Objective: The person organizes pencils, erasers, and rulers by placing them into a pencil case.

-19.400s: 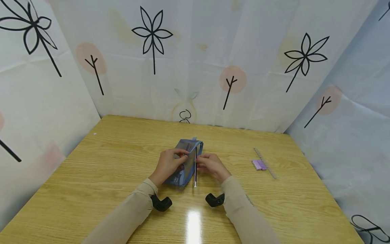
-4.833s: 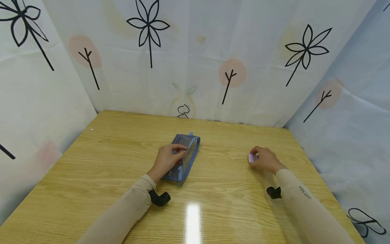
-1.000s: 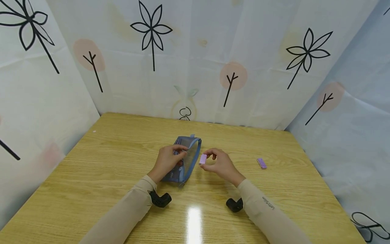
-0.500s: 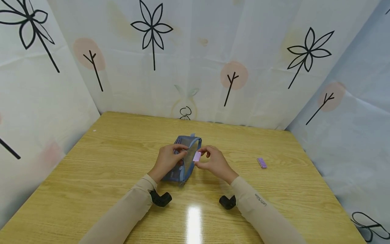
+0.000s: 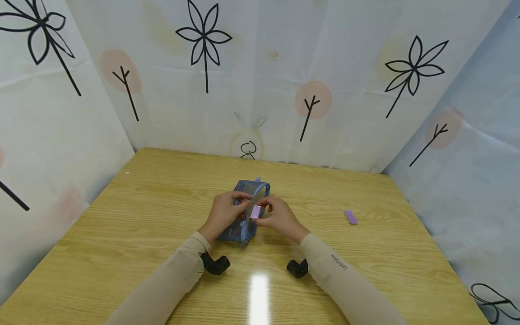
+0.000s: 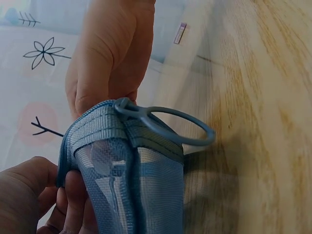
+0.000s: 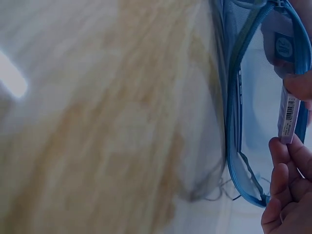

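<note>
A blue mesh pencil case (image 5: 234,233) lies unzipped in the middle of the table. My left hand (image 5: 224,214) pinches one edge of its opening between thumb and fingers, also seen in the left wrist view, where a ring-shaped zipper pull (image 6: 178,127) hangs at the case's end. Between the thumb and fingers of my right hand (image 5: 281,219) is a small purple eraser (image 5: 255,211), held at the mouth of the case. Its barcode side faces the right wrist camera. Through the mesh I make out some contents, though not clearly.
A second purple eraser (image 5: 350,217) lies on the wooden table (image 5: 162,194) to the right. A tiny white scrap (image 5: 127,173) sits near the far left corner. Printed white curtains (image 5: 260,67) border the table's back and sides.
The ruler has gone from the table's right side. My right hand took one eraser there and brought it left to the case opening. The left hand keeps its hold on the case.
</note>
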The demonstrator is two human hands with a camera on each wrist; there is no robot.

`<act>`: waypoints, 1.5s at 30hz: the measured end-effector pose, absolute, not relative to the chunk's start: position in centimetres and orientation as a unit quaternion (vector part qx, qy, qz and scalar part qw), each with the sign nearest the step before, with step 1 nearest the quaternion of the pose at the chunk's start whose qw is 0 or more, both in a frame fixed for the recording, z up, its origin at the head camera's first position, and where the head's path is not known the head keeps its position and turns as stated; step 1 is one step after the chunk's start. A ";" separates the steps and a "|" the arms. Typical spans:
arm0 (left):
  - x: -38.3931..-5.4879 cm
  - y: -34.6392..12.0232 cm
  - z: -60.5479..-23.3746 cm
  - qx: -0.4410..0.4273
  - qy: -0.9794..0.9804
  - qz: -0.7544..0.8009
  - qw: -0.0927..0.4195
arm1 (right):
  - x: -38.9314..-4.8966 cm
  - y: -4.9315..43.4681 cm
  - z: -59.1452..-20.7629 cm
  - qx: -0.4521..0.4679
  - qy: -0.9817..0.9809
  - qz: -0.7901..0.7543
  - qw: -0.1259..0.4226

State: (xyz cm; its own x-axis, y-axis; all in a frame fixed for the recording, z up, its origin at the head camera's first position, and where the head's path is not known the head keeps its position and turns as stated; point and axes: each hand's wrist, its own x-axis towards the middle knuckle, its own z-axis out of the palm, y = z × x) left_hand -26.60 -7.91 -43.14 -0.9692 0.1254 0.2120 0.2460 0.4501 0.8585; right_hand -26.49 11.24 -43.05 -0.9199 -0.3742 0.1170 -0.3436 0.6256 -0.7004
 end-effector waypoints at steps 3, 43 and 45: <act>-26.6 -7.9 -43.1 -0.109 -0.848 -0.516 0.059 | -26.6 11.0 -43.2 -0.196 0.903 -0.382 0.024; -26.5 -8.0 -43.0 -0.112 -0.843 -0.523 0.060 | -26.5 8.4 -44.5 -0.274 0.900 -0.325 0.092; -26.5 -8.0 -43.0 -0.111 -0.844 -0.522 0.060 | -26.5 8.3 -44.5 -0.270 0.902 -0.325 0.093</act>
